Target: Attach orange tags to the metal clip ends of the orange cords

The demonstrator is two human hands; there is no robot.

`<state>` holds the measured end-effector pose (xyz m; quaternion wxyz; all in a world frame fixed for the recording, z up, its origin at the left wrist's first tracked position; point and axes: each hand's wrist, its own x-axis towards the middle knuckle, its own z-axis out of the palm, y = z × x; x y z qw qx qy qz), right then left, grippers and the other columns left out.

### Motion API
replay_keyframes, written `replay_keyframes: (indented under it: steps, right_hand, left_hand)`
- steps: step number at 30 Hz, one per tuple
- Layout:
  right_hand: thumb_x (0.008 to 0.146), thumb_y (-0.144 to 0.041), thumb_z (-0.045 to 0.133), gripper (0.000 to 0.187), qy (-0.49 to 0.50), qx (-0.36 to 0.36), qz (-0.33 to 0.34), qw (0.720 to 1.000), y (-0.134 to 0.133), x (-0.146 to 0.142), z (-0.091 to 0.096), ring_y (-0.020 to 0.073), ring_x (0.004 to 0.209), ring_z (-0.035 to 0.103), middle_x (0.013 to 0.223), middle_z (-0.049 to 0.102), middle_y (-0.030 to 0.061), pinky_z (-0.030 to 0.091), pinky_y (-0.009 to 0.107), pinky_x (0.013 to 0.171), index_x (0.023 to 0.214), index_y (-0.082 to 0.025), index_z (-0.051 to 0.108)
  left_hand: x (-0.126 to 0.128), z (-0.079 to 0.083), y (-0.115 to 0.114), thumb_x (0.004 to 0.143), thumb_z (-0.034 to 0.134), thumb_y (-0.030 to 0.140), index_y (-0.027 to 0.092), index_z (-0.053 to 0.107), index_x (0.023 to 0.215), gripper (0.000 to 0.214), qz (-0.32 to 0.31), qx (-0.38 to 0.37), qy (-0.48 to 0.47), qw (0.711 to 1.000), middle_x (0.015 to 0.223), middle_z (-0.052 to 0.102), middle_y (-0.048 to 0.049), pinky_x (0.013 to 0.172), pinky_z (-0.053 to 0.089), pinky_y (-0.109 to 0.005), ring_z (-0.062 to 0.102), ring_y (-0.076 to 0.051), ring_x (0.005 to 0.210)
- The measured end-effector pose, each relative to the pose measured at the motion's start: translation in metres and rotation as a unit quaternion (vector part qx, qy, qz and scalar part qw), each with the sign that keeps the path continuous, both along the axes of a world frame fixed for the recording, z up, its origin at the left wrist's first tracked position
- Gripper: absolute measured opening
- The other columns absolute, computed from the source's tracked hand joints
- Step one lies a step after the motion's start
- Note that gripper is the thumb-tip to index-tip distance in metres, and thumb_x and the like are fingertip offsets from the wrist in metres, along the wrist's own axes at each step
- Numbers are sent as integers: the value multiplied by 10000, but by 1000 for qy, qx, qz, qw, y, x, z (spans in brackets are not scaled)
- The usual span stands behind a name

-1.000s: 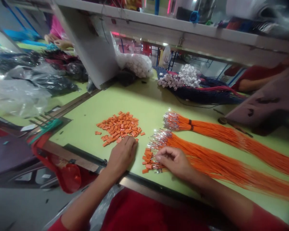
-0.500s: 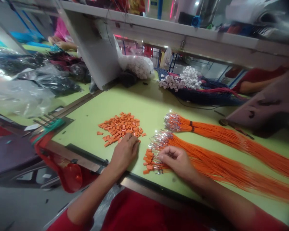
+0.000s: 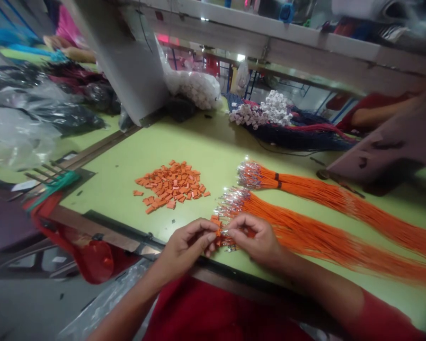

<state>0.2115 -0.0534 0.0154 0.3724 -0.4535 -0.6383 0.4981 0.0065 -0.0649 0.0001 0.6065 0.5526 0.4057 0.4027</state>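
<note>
My left hand (image 3: 189, 245) is closed in a pinch on a small orange connector housing (image 3: 218, 232), partly hidden by the fingertips. Opposite it, my right hand (image 3: 257, 239) pinches the metal-tipped end of an orange wire, and the fingertips of both hands nearly meet. Around them lie the silvery terminals (image 3: 232, 199) of a loose orange wire bundle (image 3: 305, 232). A few more orange housings (image 3: 215, 219) sit at the wire ends. Left of the bundle, loose orange housings are heaped in a pile (image 3: 173, 182) on the green tabletop (image 3: 113, 184).
A second orange wire bundle (image 3: 312, 189), tied with black bands, lies behind the first. Farther back are dark wires with white connectors (image 3: 270, 111) and a plastic bag (image 3: 199, 90). A shelf (image 3: 305, 42) spans above. Another person's forearm (image 3: 379, 113) shows at right.
My left hand has moved from the housing pile to the wire ends, now pinching a housing against my right fingertips. The right hand stays near the terminals. The view has shifted slightly.
</note>
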Motion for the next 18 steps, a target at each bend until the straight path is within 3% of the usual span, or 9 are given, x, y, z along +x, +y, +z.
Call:
replay_keyframes:
  steps: [3,6,11,18]
  right_hand:
    - [844,-282,619,116,-12,30,16,999,1,2,0,112,607,540,726,646,11,434,227,555,831,-173,654]
    - [874,-247,602,90,-46,116,44,991,2,4,-1,126,659,578,759,657,20,444,241,606,825,-184,644]
    - [928,-194,528,128,-144,298,93,939,1,6,-1,146,638,513,675,595,13,406,282,633,839,-197,621]
    - [917,-167,529,98,-169,310,92,931,-2,5,-7,135,599,487,665,597,-2,376,285,629,853,-196,596]
  left_hand:
    - [-1,0,-1,869,658,352,157,683,964,218,0,-32,-23,999,660,664,-19,566,533,-243,612,-125,558]
    - [0,1,-4,856,675,368,157,690,951,231,10,-66,-35,997,640,657,-14,557,522,-237,602,-118,538]
    - [10,2,-13,812,719,347,150,697,890,213,47,-44,-10,998,619,633,-4,538,489,-220,571,-110,532]
    - [16,-3,-24,851,670,358,148,691,891,214,96,-31,23,995,594,609,13,527,483,-207,570,-109,528]
